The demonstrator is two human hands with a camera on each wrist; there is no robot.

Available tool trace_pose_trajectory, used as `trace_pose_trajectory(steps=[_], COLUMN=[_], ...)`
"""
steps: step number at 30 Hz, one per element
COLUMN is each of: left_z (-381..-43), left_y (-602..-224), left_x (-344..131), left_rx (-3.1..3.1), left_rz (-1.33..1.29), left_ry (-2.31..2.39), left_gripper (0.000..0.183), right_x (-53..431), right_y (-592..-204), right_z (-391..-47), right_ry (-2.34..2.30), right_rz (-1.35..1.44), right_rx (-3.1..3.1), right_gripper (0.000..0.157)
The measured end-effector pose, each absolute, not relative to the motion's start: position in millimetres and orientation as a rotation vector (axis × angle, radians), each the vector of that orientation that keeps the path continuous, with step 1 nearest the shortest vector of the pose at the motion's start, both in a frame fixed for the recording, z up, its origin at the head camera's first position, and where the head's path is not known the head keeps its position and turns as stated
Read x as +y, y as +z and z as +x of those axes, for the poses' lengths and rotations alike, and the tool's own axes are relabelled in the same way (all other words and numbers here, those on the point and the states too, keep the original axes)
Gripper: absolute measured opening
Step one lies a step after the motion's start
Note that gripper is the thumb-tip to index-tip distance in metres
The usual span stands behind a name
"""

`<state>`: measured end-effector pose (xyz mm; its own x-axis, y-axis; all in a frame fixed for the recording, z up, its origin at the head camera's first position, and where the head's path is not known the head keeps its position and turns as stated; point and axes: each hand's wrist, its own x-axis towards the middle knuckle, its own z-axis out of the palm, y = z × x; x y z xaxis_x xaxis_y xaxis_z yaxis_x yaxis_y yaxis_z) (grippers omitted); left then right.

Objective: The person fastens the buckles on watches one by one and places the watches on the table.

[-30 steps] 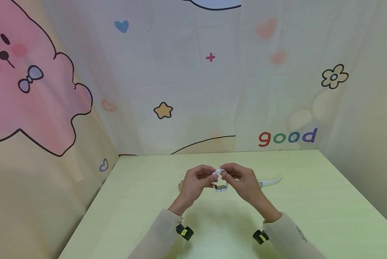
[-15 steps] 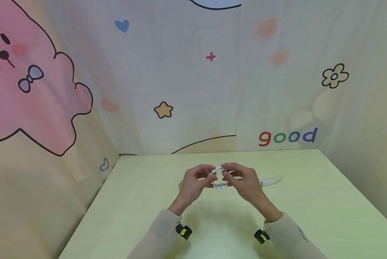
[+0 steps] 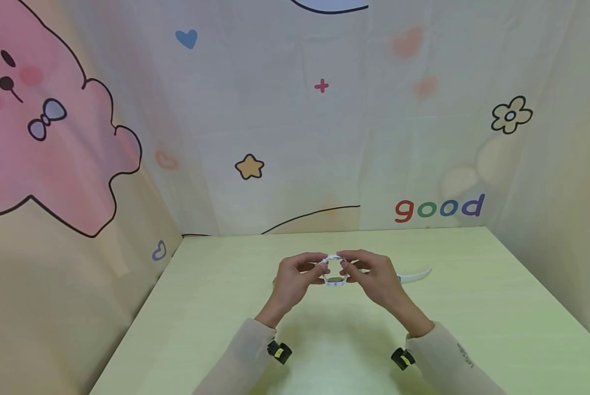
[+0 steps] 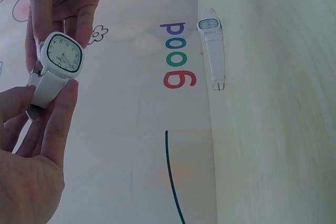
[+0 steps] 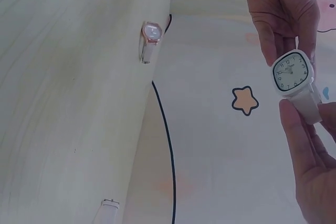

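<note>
Both hands hold a white wristwatch (image 3: 335, 283) up in front of me, its strap bent round into a loop with the case at the bottom. My left hand (image 3: 293, 278) pinches the strap on the left side between thumb and fingers. On the other side, my right hand (image 3: 373, 275) grips the strap the same way. In the left wrist view the white square-rounded dial (image 4: 64, 54) faces the camera, with dark numerals. Fingers of both hands lie close around the case and strap. The strap's ends are partly hidden by fingertips.
A second white watch (image 3: 414, 276), with a small oval dial, lies on the pale green table (image 3: 472, 307) beyond my right hand. A rose-gold watch (image 3: 274, 281) stands behind my left hand, mostly hidden in the head view. A printed curtain (image 3: 295, 120) hangs behind the table.
The held watch has tilted, so its case back shows less and the loop looks rounder. The case has risen slightly, and my left hand has shifted a little left.
</note>
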<state>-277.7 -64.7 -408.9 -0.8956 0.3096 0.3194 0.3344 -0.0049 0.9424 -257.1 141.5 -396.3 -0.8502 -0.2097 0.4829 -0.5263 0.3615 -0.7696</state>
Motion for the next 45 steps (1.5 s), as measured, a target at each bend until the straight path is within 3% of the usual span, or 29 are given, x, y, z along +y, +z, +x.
trace_pose_trajectory(steps=[22,32,45], left_z=[-275,-284,-301], left_y=[-410,-410,-412], left_x=[-67,-59,-60], left_rx=[-2.369,-2.302,-2.268], left_rz=[-0.783,-0.627,-0.526], left_ry=[-1.873,-2.082,-2.181], left_gripper=[0.022,0.028,0.028], right_x=[155,154,144], right_y=[-393,-396,-401], right_z=[-260,-267,-282], right_ry=[1.401,1.503,1.689], right_rz=[0.888,0.634,0.435], right_rx=[-2.399,-2.479,-2.433], right_gripper=[0.02,0.03,0.029])
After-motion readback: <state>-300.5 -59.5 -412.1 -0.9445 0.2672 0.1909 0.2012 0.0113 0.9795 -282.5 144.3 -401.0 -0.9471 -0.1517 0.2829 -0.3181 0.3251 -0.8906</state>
